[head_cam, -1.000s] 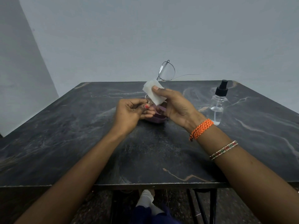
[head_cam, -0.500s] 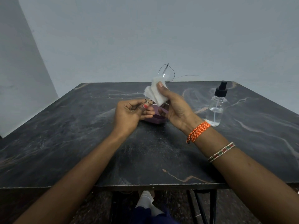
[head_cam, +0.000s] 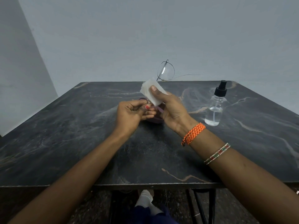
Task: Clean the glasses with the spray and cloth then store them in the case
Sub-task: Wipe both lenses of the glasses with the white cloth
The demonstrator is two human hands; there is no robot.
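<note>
White cloth (head_cam: 152, 94) was pinched in the right hand (head_cam: 171, 109), thumb pressed on its face, folded over the lower lens of the glasses (head_cam: 165, 71). Left hand (head_cam: 131, 113) pinched the frame low down, fingers curled together on it; exact contact point too small to tell. Glasses were held upright in the air above the middle of the table (head_cam: 80, 135), upper lens bare and standing clear of the cloth. Judged step: wiping, lower lens in hand. Purple case (head_cam: 156, 119) lay on the table under the hands, mostly hidden. Spray (head_cam: 216, 105) stood upright toward the right edge, untouched. Next move probably calls for sliding the cloth up to the bare lens while the left hand steadies the frame.
</note>
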